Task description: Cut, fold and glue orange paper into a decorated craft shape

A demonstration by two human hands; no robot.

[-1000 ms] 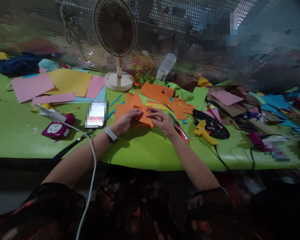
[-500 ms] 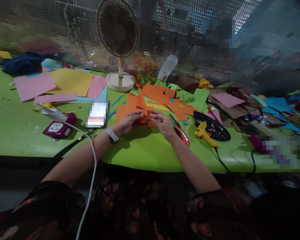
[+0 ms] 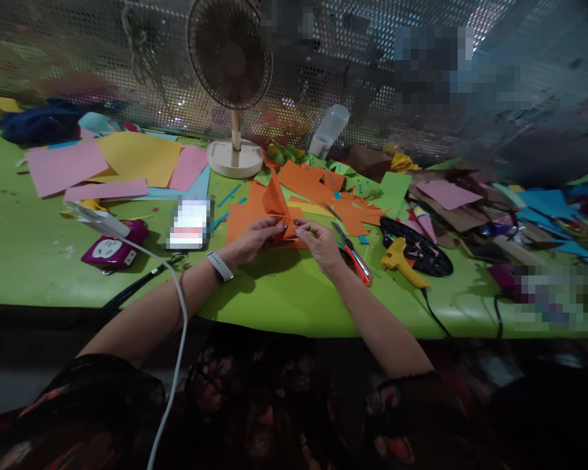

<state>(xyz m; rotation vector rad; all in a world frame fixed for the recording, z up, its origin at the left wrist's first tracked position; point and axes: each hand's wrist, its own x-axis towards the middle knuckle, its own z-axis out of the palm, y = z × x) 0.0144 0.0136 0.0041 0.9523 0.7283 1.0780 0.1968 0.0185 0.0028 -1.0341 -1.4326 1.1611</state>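
Note:
My left hand pinches a piece of folded orange paper between thumb and fingers, over the green table. From the other side, my right hand closes its thumb and fingertips on the same paper near its lower edge. One pointed flap of it stands up above my fingers; the folds between my fingertips are partly hidden. More flat orange sheets lie beneath and behind. Just right of my right hand rests a red-handled cutter.
A white-based fan stands at the back. To the left are a phone, a purple power socket and a white cable crossing my left forearm. A yellow glue gun leans on a black tray at right.
My fingertips have shifted slightly on the orange paper, and the rounded fold between them now looks flatter. Both hands stay in nearly the same place.

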